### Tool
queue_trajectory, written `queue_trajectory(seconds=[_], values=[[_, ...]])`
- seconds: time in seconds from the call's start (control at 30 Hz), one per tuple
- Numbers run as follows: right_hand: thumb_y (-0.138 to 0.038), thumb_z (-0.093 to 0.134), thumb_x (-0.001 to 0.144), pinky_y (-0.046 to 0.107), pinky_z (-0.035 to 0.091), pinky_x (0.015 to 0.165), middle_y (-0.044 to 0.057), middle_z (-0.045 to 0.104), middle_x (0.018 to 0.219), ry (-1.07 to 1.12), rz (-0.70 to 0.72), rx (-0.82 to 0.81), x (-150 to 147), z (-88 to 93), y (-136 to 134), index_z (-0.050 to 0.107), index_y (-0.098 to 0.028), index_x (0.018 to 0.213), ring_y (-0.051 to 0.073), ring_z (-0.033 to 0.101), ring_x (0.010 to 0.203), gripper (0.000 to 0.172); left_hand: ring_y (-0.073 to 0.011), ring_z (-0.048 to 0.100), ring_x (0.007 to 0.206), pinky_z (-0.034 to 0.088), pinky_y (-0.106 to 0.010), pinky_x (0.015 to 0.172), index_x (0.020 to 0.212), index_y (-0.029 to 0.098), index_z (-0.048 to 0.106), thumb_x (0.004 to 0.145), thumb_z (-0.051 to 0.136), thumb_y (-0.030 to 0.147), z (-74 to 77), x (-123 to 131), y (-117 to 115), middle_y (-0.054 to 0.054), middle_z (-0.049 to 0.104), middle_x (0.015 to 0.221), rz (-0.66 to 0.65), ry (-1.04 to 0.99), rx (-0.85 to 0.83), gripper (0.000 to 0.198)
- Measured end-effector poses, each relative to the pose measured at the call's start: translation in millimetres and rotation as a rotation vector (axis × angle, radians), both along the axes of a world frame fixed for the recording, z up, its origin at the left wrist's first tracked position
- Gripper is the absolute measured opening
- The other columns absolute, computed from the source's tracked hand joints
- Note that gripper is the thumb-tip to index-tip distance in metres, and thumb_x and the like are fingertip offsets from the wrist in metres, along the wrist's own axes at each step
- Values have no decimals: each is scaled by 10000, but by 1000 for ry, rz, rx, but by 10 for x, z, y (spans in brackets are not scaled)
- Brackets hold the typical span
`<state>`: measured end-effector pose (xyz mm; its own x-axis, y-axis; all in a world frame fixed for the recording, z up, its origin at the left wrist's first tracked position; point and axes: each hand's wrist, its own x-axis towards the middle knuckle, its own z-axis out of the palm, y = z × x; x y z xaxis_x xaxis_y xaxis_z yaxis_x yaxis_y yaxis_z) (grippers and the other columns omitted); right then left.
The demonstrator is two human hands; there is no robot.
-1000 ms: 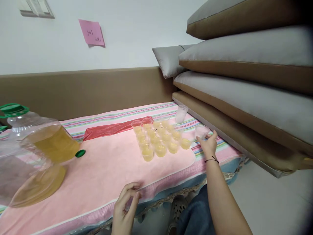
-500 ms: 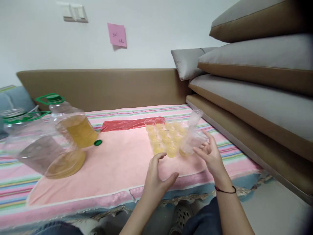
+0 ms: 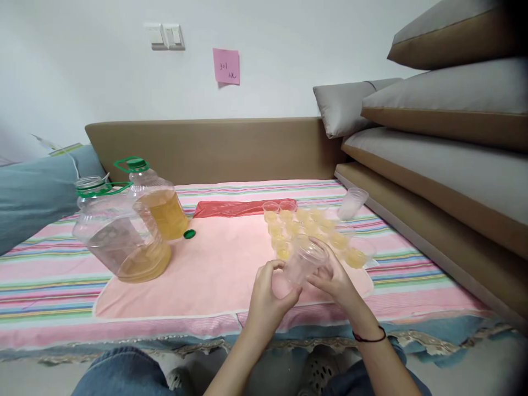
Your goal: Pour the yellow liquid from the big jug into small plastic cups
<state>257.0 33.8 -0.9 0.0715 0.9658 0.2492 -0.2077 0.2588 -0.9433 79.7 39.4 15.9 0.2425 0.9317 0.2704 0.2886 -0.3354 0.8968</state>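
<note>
Both my hands hold a stack of clear empty plastic cups (image 3: 304, 263) over the pink towel (image 3: 214, 264). My left hand (image 3: 268, 294) grips its lower end and my right hand (image 3: 334, 279) is closed on its side. Just behind them stands a cluster of several small cups filled with yellow liquid (image 3: 307, 231). Another empty clear cup (image 3: 351, 203) stands at the far right of the cluster.
Two large clear jugs with green handles sit at the left: the near one (image 3: 119, 234) nearly empty, the far one (image 3: 159, 201) holding yellow liquid. A green cap (image 3: 189, 234) lies beside them. A red plastic bag (image 3: 239, 208) lies behind. Stacked cushions (image 3: 445, 143) rise at the right.
My right hand brought the cup stack from the right side in toward me, and my left hand rose from the table edge to take hold of it. The view turned left.
</note>
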Motion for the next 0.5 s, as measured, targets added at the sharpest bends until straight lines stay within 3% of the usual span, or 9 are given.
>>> queue_trajectory(seconds=[0.2, 0.5], values=[[-545, 760, 699, 483, 412, 1051, 121, 535, 1367, -8, -33, 84, 83, 68, 5, 347, -335, 1393, 280, 491, 1301, 835, -252, 569, 1033, 432, -425, 925, 1011, 200, 548, 660, 660, 208, -40, -26, -19, -66, 628, 1041, 68, 49, 20, 369], [-459, 810, 661, 484, 423, 1032, 95, 637, 1181, 24, -55, 36, 120, 94, -21, 348, -320, 1394, 269, 571, 1198, 877, -278, 579, 980, 444, -446, 871, 954, 218, 572, 627, 674, 220, -79, -87, -34, -57, 650, 988, 98, 167, 80, 343]])
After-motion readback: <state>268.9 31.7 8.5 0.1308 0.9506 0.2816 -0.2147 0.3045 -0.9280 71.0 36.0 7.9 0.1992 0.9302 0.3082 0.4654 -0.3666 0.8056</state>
